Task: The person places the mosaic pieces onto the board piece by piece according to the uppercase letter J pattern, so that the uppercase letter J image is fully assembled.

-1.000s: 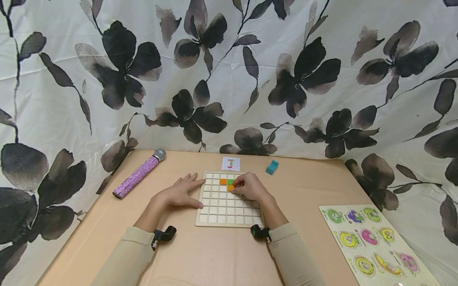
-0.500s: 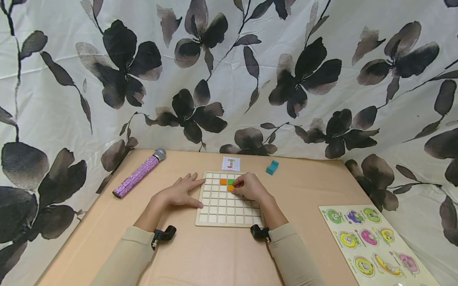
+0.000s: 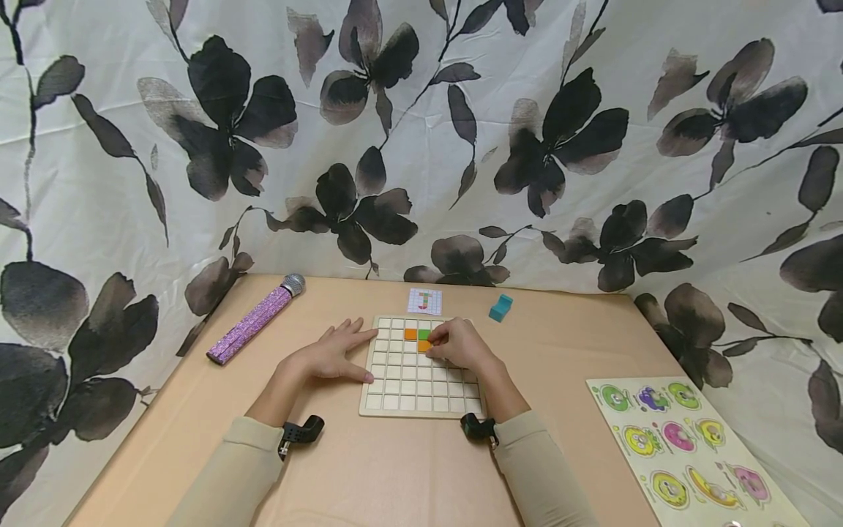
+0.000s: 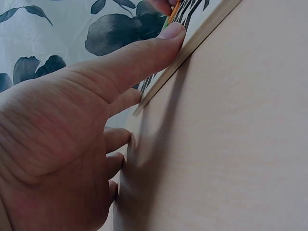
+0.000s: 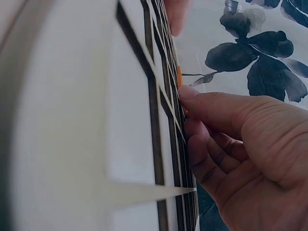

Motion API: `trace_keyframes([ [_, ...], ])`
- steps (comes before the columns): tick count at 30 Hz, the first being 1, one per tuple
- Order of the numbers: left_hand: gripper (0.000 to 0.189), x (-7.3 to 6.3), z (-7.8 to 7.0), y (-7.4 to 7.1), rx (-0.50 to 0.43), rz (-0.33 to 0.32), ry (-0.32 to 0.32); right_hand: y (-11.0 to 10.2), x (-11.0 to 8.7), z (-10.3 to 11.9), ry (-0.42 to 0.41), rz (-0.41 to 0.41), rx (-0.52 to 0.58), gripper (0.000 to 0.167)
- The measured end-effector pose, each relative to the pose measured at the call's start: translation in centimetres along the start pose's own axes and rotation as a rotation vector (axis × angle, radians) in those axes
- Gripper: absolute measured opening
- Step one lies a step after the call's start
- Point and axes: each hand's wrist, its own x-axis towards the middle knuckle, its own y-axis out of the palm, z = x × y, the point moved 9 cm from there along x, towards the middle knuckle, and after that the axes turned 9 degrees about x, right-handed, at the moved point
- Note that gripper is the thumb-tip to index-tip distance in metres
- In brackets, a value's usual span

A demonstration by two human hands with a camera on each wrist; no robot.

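Observation:
A pale grid board (image 3: 391,402) of raised white squares lies on the table. On its upper part sit an orange tile (image 3: 411,334), a green tile (image 3: 424,334) beside it, and a second orange tile (image 3: 424,347) below the green one. My right hand (image 3: 464,347) pinches at the second orange tile, thumb and index fingertip at its right side; in the right wrist view orange (image 5: 180,74) shows by the thumb, and the index finger is mostly hidden. With fingers spread, my left hand (image 3: 331,354) steadies the board's left edge, thumb (image 4: 166,41) on the rim.
Behind the board lies a small grid card (image 3: 425,301) with a coloured J-like pattern. Teal blocks (image 3: 501,308) sit right of it. A glittery purple microphone (image 3: 257,322) lies at the left. At the right is a sheet of fruit pictures (image 3: 685,446). Floral cloth (image 3: 461,168) hangs behind.

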Motion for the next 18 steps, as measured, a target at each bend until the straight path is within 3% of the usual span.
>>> trace_keyframes([
  [8, 0.100, 0.0, -0.1, -0.1, 0.003, -0.001, 0.005, -0.6, -0.3, 0.5, -0.006, 0.010, 0.013, 0.023],
  [18, 0.100, 0.0, 0.0, 0.0, 0.001, 0.002, 0.001, -2.9, -1.4, 1.0, -0.011, -0.023, 0.037, 0.027],
])
